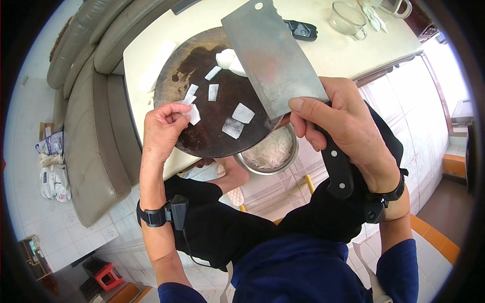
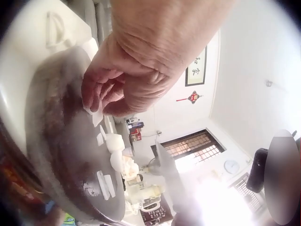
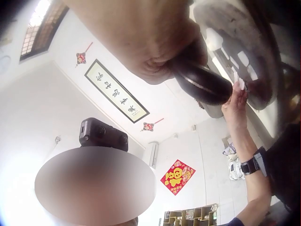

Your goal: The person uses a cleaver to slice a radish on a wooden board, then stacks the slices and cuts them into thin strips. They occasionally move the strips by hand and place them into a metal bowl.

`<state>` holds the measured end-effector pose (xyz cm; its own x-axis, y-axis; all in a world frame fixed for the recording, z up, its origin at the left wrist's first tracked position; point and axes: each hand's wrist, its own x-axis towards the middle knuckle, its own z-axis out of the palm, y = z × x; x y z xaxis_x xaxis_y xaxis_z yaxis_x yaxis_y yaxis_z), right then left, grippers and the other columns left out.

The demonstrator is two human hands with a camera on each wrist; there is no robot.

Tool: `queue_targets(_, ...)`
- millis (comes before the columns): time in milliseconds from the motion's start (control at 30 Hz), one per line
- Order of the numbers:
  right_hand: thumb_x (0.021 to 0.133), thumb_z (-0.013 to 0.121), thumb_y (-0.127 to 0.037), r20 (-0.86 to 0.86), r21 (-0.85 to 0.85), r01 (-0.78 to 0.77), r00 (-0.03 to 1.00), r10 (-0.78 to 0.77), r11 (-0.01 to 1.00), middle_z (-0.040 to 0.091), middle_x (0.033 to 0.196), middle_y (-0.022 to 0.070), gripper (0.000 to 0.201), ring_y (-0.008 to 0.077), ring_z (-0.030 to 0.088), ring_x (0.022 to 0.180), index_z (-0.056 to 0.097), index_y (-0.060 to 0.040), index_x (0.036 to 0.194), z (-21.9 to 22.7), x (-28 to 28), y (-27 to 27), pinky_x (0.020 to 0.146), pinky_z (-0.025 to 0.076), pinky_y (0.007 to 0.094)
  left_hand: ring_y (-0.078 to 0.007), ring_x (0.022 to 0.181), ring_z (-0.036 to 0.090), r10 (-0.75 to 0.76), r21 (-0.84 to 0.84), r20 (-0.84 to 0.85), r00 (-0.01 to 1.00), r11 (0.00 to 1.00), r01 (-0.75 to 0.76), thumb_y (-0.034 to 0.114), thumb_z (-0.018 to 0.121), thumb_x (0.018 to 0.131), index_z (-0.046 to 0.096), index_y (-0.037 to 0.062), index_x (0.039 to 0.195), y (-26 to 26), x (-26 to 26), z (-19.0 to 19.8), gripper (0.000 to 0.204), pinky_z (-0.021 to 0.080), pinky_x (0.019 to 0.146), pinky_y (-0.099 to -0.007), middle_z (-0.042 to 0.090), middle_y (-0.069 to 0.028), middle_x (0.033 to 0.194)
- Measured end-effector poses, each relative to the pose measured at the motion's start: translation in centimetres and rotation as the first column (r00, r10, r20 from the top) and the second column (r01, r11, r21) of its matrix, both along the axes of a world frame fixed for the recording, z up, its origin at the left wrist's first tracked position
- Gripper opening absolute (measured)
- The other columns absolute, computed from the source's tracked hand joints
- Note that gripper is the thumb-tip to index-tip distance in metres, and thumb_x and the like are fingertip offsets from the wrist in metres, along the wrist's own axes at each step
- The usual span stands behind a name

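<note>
A round dark wooden chopping board (image 1: 212, 145) sits at the table's near edge. My left hand (image 1: 162, 130) is at its left side, thumb and fingertips pinching a thin white slice (image 1: 194, 115). My right hand (image 1: 348, 121) grips the black handle of a cleaver (image 1: 275, 60), its broad blade raised over the board's right side. Several flat white slices (image 1: 243, 113) lie scattered on the wood. Toward the back are thicker white chunks (image 1: 225, 58), partly hidden behind the blade. In the left wrist view, the pinched slice (image 2: 97, 117) shows under the fingertips.
Below the board's near edge, a metal bowl (image 1: 277, 172) holds white shreds (image 1: 267, 151). A glass cup (image 1: 347, 21) and a black device (image 1: 302, 31) stand on the table (image 1: 336, 58) beyond the cleaver. A grey sofa (image 1: 98, 131) runs along the left.
</note>
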<state>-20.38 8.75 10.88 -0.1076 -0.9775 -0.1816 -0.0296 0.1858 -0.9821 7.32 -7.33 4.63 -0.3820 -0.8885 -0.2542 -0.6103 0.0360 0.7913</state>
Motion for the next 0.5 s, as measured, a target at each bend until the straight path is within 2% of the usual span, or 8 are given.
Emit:
queue_targets(133,0.088,0.059,-0.019,-0.002,-0.002,0.009,1.0,-0.009,1.0,0.057,0.055,0.0028,0.027,0.006,0.051,0.046,0.064,0.0033,0.073,-0.1,0.0,0.1,0.046,0.038,0.0215,-0.0071,0.077,0.061,-0.009,-0.009,-0.073,0.997,1.0,0.008,-0.003,0.062,0.085,0.069,-0.0022,0.108,0.3,0.2,0.5,0.025,0.051,0.068,-0.0232,0.068,-0.0019,0.089)
queue_targets(333,0.087,0.059,-0.018,-0.016,-0.002,0.007,1.0,-0.007,1.0,0.056,0.054,0.0027,0.027,0.0061,0.051,0.046,0.063,0.0037,0.071,0.1,-0.1,0.1,0.045,0.038,0.0219,-0.0081,0.079,0.063,-0.069,0.116,-0.076,0.995,0.99,0.078,-0.004,0.059,0.086,0.068,-0.0014,0.105,1.1,0.9,1.4,0.021,0.053,0.07,-0.0235,0.068,-0.0027,0.091)
queue_targets(433,0.087,0.059,-0.018,0.003,-0.004,0.014,1.0,-0.014,1.0,0.056,0.054,0.0026,0.027,0.006,0.05,0.046,0.063,0.0037,0.071,0.2,-0.1,0.2,0.045,0.038,0.022,-0.0093,0.08,0.064,-0.097,0.186,-0.166,0.981,0.974,0.128,-0.003,0.06,0.087,0.067,-0.0004,0.101,2.1,0.3,2.2,0.015,0.054,0.07,-0.0239,0.069,-0.0044,0.09)
queue_targets(500,0.087,0.059,-0.018,0.008,-0.003,0.013,1.0,-0.012,1.0,0.056,0.055,0.0026,0.027,0.006,0.05,0.047,0.062,0.0036,0.071,0.3,-0.1,0.1,0.046,0.038,0.022,-0.01,0.079,0.065,-0.093,0.217,-0.286,0.954,0.963,0.159,0.0,0.062,0.089,0.065,0.0006,0.097,2.8,-0.5,2.3,0.009,0.054,0.069,-0.0242,0.069,-0.0051,0.089)
